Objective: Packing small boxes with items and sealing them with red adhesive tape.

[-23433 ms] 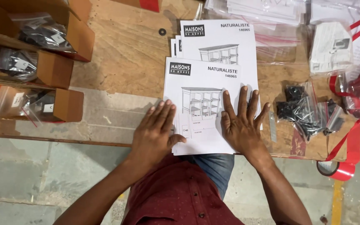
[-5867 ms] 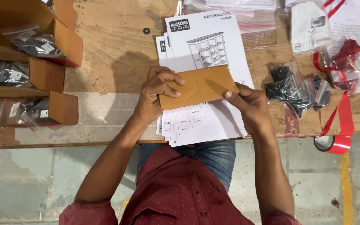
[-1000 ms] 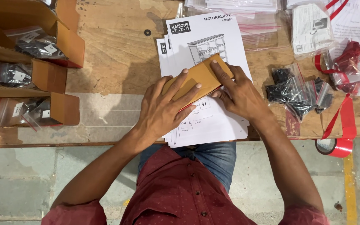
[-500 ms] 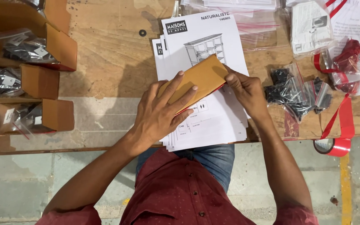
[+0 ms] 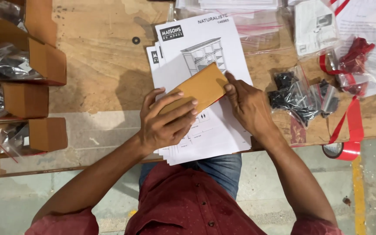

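A flat brown cardboard piece (image 5: 203,86) is held tilted above a stack of white instruction sheets (image 5: 205,130) that shows a drawing of a shelf unit. My left hand (image 5: 164,124) lies over its lower left end, fingers wrapped across the top. My right hand (image 5: 246,104) presses its thumb and fingertips on the right edge of the cardboard. The sheets rest on a wooden worktable (image 5: 101,65), overhanging its front edge.
Open cardboard boxes (image 5: 44,61) with bagged hardware stand at the left. Clear bags of black screws (image 5: 299,95) lie at the right, with red tape (image 5: 347,150) and more papers (image 5: 314,26) behind. A small black washer (image 5: 135,40) lies on the wood.
Both hands took up the cardboard piece and have turned and folded it over the sheets. In the last second my left hand slid down to its lower end.
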